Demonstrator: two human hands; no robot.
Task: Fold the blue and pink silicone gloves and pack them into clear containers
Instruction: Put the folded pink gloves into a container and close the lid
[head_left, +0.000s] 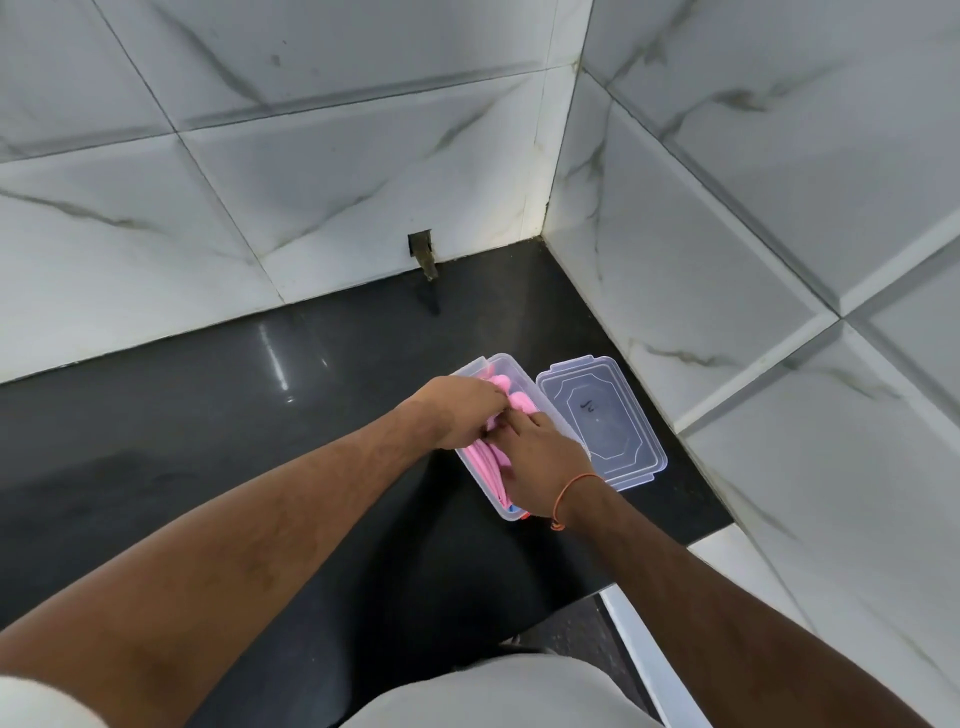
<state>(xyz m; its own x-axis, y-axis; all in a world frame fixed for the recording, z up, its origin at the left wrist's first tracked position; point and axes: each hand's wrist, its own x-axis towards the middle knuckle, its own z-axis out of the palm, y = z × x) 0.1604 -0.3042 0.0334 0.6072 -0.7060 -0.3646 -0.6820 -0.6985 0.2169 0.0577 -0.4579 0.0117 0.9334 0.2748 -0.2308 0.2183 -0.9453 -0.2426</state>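
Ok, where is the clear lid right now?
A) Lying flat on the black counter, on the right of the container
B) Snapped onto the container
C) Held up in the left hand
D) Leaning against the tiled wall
A: the clear lid lies flat on the black counter on the right of the open container, while both hands press the pink glove into it.

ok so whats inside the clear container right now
A folded pink glove fills the clear container, pressed in by the left hand and right hand. A bit of blue shows at the near end; the hands cover the middle.
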